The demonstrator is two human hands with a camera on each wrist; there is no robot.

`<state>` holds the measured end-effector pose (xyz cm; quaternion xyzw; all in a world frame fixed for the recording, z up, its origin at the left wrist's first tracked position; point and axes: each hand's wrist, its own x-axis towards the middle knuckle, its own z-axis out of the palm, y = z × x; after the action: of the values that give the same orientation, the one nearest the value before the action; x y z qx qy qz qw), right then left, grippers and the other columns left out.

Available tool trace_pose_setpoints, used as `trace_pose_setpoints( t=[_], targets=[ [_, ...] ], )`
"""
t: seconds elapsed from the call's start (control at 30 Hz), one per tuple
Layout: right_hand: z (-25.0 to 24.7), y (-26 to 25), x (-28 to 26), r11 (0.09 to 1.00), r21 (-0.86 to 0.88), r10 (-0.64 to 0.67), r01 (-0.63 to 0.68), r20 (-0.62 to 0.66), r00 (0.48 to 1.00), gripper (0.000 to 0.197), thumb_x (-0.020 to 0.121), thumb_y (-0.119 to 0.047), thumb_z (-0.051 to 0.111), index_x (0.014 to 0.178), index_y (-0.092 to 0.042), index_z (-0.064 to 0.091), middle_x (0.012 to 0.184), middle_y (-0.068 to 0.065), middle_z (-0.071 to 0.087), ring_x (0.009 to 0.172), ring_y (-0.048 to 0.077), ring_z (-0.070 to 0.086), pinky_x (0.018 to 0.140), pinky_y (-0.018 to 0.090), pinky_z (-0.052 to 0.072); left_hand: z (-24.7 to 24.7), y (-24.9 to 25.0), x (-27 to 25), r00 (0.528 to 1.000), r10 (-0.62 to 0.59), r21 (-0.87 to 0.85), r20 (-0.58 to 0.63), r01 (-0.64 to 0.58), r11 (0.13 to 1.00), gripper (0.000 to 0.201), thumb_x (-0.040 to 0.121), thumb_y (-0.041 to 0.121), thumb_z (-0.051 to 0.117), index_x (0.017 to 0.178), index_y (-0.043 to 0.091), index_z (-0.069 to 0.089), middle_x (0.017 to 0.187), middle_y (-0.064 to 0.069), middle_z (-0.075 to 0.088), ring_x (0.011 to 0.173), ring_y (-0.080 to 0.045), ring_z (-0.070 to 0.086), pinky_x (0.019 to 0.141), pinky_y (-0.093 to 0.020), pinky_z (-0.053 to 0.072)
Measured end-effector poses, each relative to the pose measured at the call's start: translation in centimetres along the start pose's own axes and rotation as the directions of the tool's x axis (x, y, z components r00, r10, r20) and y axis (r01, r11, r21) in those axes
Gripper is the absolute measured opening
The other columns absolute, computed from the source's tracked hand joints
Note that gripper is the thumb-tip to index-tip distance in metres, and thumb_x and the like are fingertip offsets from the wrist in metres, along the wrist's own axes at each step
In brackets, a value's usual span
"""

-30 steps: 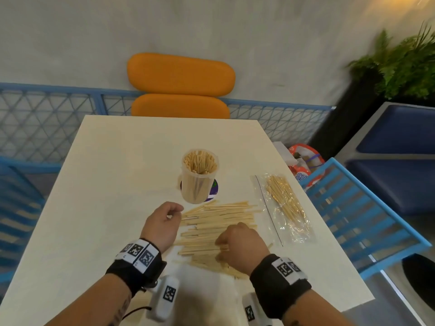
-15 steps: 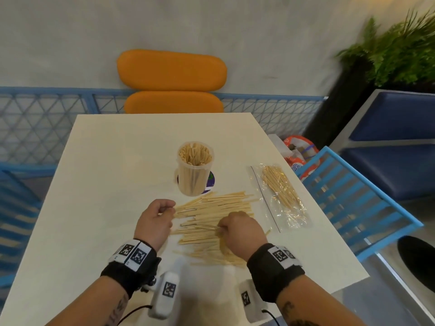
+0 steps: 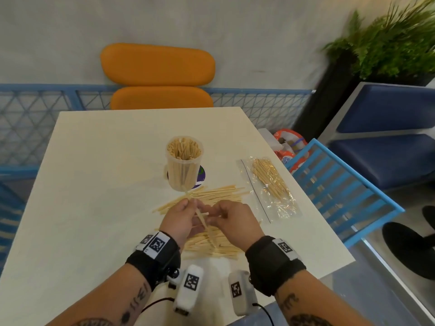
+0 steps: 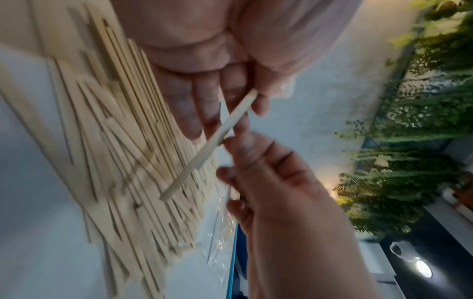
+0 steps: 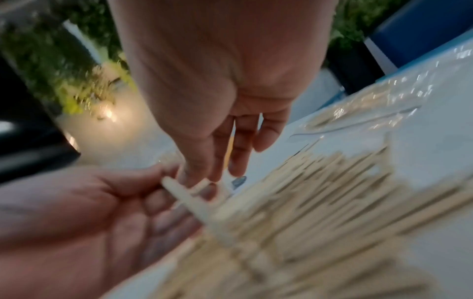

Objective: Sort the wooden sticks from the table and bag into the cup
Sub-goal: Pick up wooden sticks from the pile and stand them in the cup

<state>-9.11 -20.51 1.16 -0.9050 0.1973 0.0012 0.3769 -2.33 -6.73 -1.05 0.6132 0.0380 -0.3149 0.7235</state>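
A clear cup (image 3: 184, 170), packed with upright wooden sticks, stands mid-table on a dark coaster. In front of it lies a loose pile of flat wooden sticks (image 3: 219, 196), also visible in the left wrist view as the pile (image 4: 115, 141). A clear bag (image 3: 270, 184) holding thinner sticks lies to the right. Both hands hover just above the pile. My left hand (image 3: 191, 204) pinches one stick (image 3: 200, 215) near its far end. My right hand (image 3: 213, 216) pinches the same stick (image 4: 204, 153) near its middle. The stick slants down toward the pile.
The cream table (image 3: 94, 184) has bare surface to the left and behind the cup. An orange chair (image 3: 157, 64) stands at the far edge. A blue slatted chair (image 3: 329, 184) is close by the right edge, near the bag. A plant (image 3: 388, 43) stands at the back right.
Both hands have lifted off the pile and come together. A stick that lay on the table is now held up between them.
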Motion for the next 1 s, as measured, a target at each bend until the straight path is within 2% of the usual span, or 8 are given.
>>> trace_pose_setpoints(
  t=[0.1,0.17,0.27,0.53,0.63,0.77,0.9,1.0],
  targets=[
    [0.5,1.9,0.0,0.911,-0.402,-0.039,0.091,0.137,0.99,0.034,0.084,-0.034,0.074,0.117,-0.033,0.069,0.112,-0.009,0.064,0.108,0.013,0.053,0.095,0.036,0.048,-1.5,0.2,0.6,0.993,0.019,-0.008,-0.115,-0.02,1.0,0.03,0.108,0.024,0.038,0.094,0.009,0.059,0.08,-0.009,0.066,0.077,-0.029,0.071,0.079,-0.042,0.059],
    [1.2,2.7,0.2,0.793,-0.576,-0.087,0.197,0.214,0.973,0.03,0.088,-0.033,0.069,0.118,-0.032,0.067,0.116,-0.005,0.062,0.113,0.02,0.047,0.091,0.039,0.046,-2.1,0.2,0.7,0.988,0.01,-0.023,-0.156,-0.014,1.0,0.029,0.108,0.023,0.038,0.094,0.008,0.059,0.073,-0.007,0.056,0.067,-0.026,0.063,0.083,-0.046,0.057],
    [1.9,2.9,0.4,0.742,-0.62,-0.147,0.255,0.22,0.964,0.022,0.094,-0.028,0.059,0.112,-0.033,0.07,0.114,-0.004,0.062,0.11,0.023,0.048,0.085,0.036,0.043,-2.3,0.2,0.5,0.982,0.027,0.01,-0.187,-0.026,1.0,0.03,0.108,0.022,0.037,0.092,0.009,0.059,0.07,-0.005,0.051,0.057,-0.022,0.052,0.081,-0.048,0.055],
    [1.8,1.8,1.4,0.776,-0.601,-0.099,0.188,0.178,0.979,0.026,0.098,-0.023,0.05,0.113,-0.027,0.071,0.11,-0.002,0.062,0.108,0.022,0.051,0.089,0.035,0.045,-3.1,0.8,-0.1,0.972,0.1,0.086,-0.212,-0.083,0.993,0.029,0.107,0.022,0.038,0.092,0.011,0.061,0.069,-0.002,0.05,0.052,-0.019,0.047,0.072,-0.042,0.049],
    [0.7,1.4,1.4,0.843,-0.522,-0.076,0.126,0.116,0.99,0.023,0.1,-0.026,0.048,0.109,-0.023,0.069,0.107,-0.001,0.061,0.103,0.02,0.055,0.089,0.036,0.049,-3.5,1.2,-0.1,0.965,0.127,0.09,-0.228,-0.109,0.99,0.029,0.107,0.022,0.038,0.092,0.01,0.06,0.068,-0.003,0.049,0.054,-0.02,0.046,0.067,-0.039,0.048],
    [-1.0,0.3,1.4,0.993,-0.122,0.007,-0.01,-0.02,1.0,0.014,0.095,-0.026,0.063,0.086,-0.02,0.07,0.076,-0.01,0.062,0.069,0.007,0.055,0.062,0.02,0.044,-2.4,1.8,-0.2,0.971,0.127,0.031,-0.204,-0.123,0.992,0.027,0.107,0.02,0.041,0.097,0.007,0.062,0.072,-0.008,0.06,0.061,-0.025,0.059,0.073,-0.044,0.054],
    [-2.0,-2.2,1.1,0.972,0.236,0.03,-0.023,-0.026,0.999,0.019,0.091,-0.02,0.068,0.079,-0.005,0.07,0.067,-0.001,0.061,0.059,0.006,0.051,0.058,0.019,0.043,0.6,2.5,-0.8,0.995,0.091,-0.047,-0.046,-0.093,0.995,0.026,0.106,0.023,0.046,0.107,0.013,0.07,0.099,-0.006,0.076,0.09,-0.024,0.074,0.086,-0.045,0.059],
    [-1.9,-3.2,1.1,0.921,0.387,0.05,-0.036,-0.027,0.998,0.019,0.089,-0.015,0.072,0.072,-0.006,0.072,0.071,-0.004,0.07,0.056,-0.004,0.055,0.055,0.014,0.044,2.3,2.8,-0.7,0.997,0.073,-0.088,0.017,-0.072,0.994,0.026,0.105,0.024,0.048,0.113,0.018,0.072,0.107,-0.004,0.076,0.099,-0.022,0.071,0.084,-0.042,0.059]
  ],
)
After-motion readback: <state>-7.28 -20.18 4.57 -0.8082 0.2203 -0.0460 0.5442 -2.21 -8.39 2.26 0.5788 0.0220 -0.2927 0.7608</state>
